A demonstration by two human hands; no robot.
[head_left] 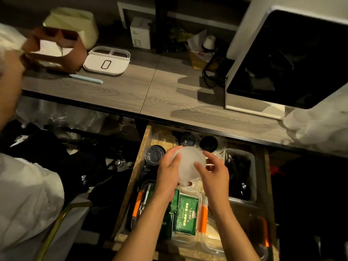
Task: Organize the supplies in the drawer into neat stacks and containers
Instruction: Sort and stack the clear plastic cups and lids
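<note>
Down over the open drawer [140, 162], both hands meet on a round, frosted plastic lid [189, 163], held up above the contents. The left hand [168, 175] grips its left edge, thumb across the top, and the right hand [213, 172] pinches the right edge, thumb lying on the surface; each hand is closed on the lid, the two hands apart by its width. Beneath and behind the lid, at the back of the drawer, stand several small round cups: clear ones [155, 154] and a black one [208, 144]. Near the front lies a clear tray [185, 240] holding green packets [186, 213], with orange-handled items [137, 204] along its left side and another orange strip to its right. A grey bin [252, 178] of dark cutlery sits in the right part of the drawer. Above runs a wood-grain counter [160, 91] carrying a white two-part dish [107, 61], a pale blue pen [86, 79], a small white box [140, 33] and a large white appliance [282, 63] with a dark front. At the far left, another person in white holds a cardboard carrier [56, 51].
</note>
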